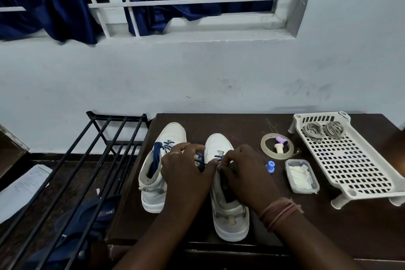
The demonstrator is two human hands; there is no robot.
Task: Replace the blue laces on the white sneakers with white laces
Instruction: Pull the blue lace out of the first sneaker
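Blue laces (200, 158) on the right sneaker (228, 184), on the table (306, 221): unlacing step under way. Left hand (186, 171) and right hand (243, 171) fingers curled, pinching the lace. Next, probably: pull free through remaining eyelets.

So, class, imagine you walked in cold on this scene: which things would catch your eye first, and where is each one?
First, the two hands, left hand and right hand, working the blue lace on the right sneaker at the middle of the dark table. Next, the left sneaker beside it, blue-laced too. Then the white perforated tray at the right, with rubber bands at its far end.
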